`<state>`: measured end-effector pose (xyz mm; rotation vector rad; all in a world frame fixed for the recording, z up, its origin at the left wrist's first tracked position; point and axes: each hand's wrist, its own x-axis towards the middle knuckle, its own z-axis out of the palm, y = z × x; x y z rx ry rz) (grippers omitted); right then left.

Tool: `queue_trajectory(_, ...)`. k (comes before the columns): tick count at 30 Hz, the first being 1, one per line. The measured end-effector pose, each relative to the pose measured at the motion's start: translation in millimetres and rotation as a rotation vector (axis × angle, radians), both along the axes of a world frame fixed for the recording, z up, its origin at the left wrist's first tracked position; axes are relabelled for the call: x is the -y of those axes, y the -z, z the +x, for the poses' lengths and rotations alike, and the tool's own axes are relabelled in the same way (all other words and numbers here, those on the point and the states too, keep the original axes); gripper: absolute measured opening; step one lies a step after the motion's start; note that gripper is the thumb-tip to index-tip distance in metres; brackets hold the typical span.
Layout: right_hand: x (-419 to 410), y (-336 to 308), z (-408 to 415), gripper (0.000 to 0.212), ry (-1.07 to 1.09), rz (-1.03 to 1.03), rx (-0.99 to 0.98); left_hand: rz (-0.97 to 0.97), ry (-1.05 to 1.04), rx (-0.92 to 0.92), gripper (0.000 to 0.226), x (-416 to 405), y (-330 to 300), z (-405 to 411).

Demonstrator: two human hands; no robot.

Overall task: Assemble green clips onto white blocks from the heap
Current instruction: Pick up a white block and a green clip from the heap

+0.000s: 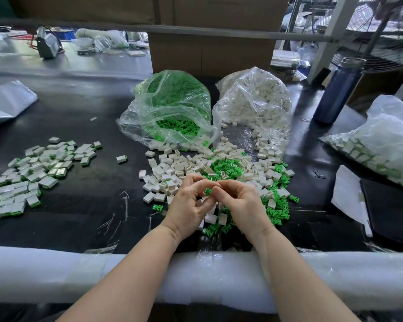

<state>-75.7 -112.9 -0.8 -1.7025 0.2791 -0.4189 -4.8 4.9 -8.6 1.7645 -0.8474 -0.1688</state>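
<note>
Both grips meet mid-frame: left hand point(191, 203) and right hand point(240, 201) pinching a green clip point(208, 191) above the heap point(219, 170).

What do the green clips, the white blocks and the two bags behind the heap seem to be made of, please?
The green clips look like moulded plastic: one even bright colour, with a matte surface. The white blocks also appear to be hard plastic, with crisp edges and a slight sheen. The two bags seem to be thin clear plastic film, since they wrinkle, glint and show their contents.
</note>
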Motion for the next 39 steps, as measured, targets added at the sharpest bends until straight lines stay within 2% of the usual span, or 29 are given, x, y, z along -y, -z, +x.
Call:
queue_trajectory(20, 2.3, -2.0, -2.7, 0.011, -0.004, 0.096, 0.018, 0.052, 0.052, 0.088, 0.022, 0.7, 0.2, 0.4)
queue_trajectory(30, 2.2, -1.5, -3.8, 0.009, 0.001, 0.108, 0.020, 0.081, 0.062, 0.077, 0.017, -0.3, -1.2, -1.0)
queue_trajectory(34, 1.4, -1.9, -3.9, 0.010, -0.017, 0.050, 0.043, 0.065, 0.054, 0.064, 0.015, -1.1, -1.8, -0.8)
queue_trajectory(39, 3.6, -0.9, -3.7, 0.009, -0.006, 0.065, 0.039, 0.070, 0.070, 0.081, 0.021, -0.6, -1.5, -1.9)
